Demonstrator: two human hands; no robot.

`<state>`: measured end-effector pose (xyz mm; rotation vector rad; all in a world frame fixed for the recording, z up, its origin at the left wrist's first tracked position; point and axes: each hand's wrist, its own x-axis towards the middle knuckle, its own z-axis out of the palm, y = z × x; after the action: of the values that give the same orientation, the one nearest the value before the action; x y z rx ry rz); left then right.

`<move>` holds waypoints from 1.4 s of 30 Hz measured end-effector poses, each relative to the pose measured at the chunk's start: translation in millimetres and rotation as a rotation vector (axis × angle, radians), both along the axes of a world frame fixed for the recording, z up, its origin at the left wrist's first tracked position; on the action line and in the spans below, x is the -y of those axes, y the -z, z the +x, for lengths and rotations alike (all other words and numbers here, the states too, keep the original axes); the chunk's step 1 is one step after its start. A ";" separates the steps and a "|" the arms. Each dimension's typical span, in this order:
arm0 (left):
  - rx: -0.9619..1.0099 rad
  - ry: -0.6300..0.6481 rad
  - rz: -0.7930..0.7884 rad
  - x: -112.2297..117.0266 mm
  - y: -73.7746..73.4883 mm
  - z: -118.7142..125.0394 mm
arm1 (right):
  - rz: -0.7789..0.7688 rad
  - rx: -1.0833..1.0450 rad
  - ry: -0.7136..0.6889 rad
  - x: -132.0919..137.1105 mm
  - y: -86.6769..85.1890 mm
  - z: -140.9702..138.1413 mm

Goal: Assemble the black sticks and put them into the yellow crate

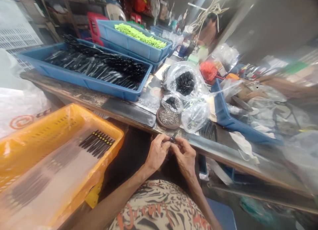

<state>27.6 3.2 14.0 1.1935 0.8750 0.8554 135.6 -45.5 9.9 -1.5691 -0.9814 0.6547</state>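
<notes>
My left hand (pixel 158 151) and my right hand (pixel 184 153) meet at the table's front edge, fingers pinched together. Between their fingertips is a small black part (pixel 173 137); its exact kind is too small to tell. Just beyond the hands sits a round brown dish (pixel 160 123) heaped with small shiny metal pieces (pixel 169 117). Behind it, a small clear bag (pixel 178 107) and a larger clear bag (pixel 171 79) hold black pieces (pixel 185 83). Another crumpled plastic bag (pixel 195 115) lies right of the dish, and several slim black pieces (pixel 209 130) lie beside it.
At my left stands a yellow crate (pixel 72 115) with rows of slim black pieces with yellow dots (pixel 96 142). A blue tray (pixel 99 87) of black parts and a blue bin (pixel 139 48) of green parts stand behind. Another blue tray (pixel 221 110) is at right. A person (pixel 208 32) is further back.
</notes>
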 end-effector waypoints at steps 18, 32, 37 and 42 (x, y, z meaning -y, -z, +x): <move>0.057 0.014 -0.032 -0.7 5.5 0.5 | -0.070 0.069 -0.041 1.0 -1.2 -0.1; 0.083 0.028 -0.129 -1.6 6.1 0.7 | -0.120 0.205 -0.115 1.8 -0.6 3.4; 0.083 0.027 -0.132 -1.7 7.1 0.5 | -0.144 0.274 -0.155 2.2 -0.8 3.5; 0.074 0.020 -0.114 -2.2 8.9 0.1 | -0.141 0.311 -0.178 2.3 -3.0 2.0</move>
<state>27.8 5.4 5.2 1.0632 0.8390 0.8181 137.6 -47.8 12.9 -1.7554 -1.3426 0.6229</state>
